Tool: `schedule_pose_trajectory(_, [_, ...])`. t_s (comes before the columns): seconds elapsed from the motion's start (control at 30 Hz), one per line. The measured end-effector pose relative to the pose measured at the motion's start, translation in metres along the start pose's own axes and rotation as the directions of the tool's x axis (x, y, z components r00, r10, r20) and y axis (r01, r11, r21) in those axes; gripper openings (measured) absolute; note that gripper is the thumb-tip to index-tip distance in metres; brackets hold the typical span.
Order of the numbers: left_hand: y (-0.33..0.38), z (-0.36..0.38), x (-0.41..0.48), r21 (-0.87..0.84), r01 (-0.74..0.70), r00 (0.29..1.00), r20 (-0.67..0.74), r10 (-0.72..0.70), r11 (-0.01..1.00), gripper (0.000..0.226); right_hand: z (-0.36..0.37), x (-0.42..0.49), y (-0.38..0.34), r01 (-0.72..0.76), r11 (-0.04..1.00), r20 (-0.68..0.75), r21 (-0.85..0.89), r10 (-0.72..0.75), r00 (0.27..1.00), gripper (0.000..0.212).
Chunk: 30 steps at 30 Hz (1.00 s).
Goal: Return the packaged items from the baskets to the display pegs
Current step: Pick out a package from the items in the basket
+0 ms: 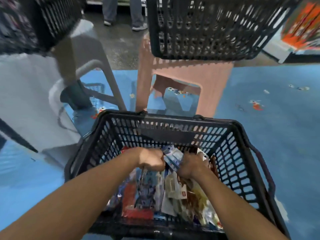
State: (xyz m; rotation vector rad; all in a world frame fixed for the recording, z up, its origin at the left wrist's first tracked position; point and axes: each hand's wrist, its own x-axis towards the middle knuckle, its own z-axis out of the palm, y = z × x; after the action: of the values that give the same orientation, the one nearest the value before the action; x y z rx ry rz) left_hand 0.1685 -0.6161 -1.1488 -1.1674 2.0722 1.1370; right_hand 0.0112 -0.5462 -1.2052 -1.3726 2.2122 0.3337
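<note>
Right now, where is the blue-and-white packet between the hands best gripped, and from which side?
Its raised top edge, from above. The blue-and-white packet sticks up tilted above the other packets in the basket, which hem in its sides; being thin and flat, it probably suits a pinch across both faces.

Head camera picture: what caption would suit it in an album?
Left hand and right hand grip packaged items inside a black basket; a second basket sits on a pink stool.

Black basket (242, 153), pink stool (216, 84), blue mat (277, 127)
</note>
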Motion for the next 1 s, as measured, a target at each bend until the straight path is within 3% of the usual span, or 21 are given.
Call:
schedule_pose_trajectory(0.17, [-0.005,0.002,0.003,0.028,0.011,1.0,-0.023,-0.011,1.0,0.012,0.004,-0.011,-0.005,0.006,0.997,-0.072,0.071,-0.001,0.997,0.059])
schedule_pose_trajectory(0.23, [-0.007,0.002,0.006,0.042,-0.006,0.999,-0.032,0.007,0.999,0.017,0.005,-0.01,-0.004,0.018,0.979,-0.059,0.205,-0.005,0.998,0.062])
schedule_pose_trajectory(0.37, [-0.014,0.004,0.008,-0.02,0.012,0.999,-0.033,-0.012,1.0,0.015,-0.009,-0.008,0.001,0.0,0.892,0.055,0.451,-0.028,0.998,0.088])
schedule_pose_trajectory(0.47, [-0.018,0.005,0.007,-0.051,0.036,0.999,-0.029,-0.038,0.998,0.037,-0.027,-0.011,0.001,0.071,0.85,0.026,0.523,-0.099,0.995,0.074])
schedule_pose_trajectory(0.57, [-0.019,0.003,0.002,-0.086,0.0,1.0,-0.023,-0.002,0.996,0.07,-0.044,-0.021,-0.01,0.178,0.738,-0.03,0.651,-0.21,0.977,0.063])
schedule_pose_trajectory(0.67, [-0.02,0.002,-0.005,-0.15,-0.075,0.996,-0.061,0.066,0.986,0.08,-0.057,-0.03,-0.021,0.294,0.597,-0.127,0.747,-0.306,0.943,0.069])
schedule_pose_trajectory(0.73, [-0.019,0.004,-0.012,-0.256,-0.121,0.991,-0.087,0.102,0.959,0.101,-0.069,-0.044,-0.028,0.352,0.489,-0.205,0.798,-0.33,0.921,0.061])
schedule_pose_trajectory(0.8, [-0.017,0.006,-0.017,-0.394,-0.187,0.982,-0.094,0.163,0.9,0.128,-0.081,-0.054,-0.035,0.409,0.343,-0.3,0.846,-0.328,0.896,0.053])
schedule_pose_trajectory(0.87, [-0.014,0.006,-0.017,-0.486,-0.221,0.974,-0.063,0.218,0.846,0.132,-0.092,-0.063,-0.047,0.439,0.165,-0.369,0.883,-0.335,0.867,0.051])
schedule_pose_trajectory(1.0, [-0.014,0.003,-0.019,-0.674,-0.143,0.989,-0.067,0.133,0.725,0.162,-0.109,-0.073,-0.068,0.479,-0.033,-0.459,0.877,-0.354,0.815,0.06])
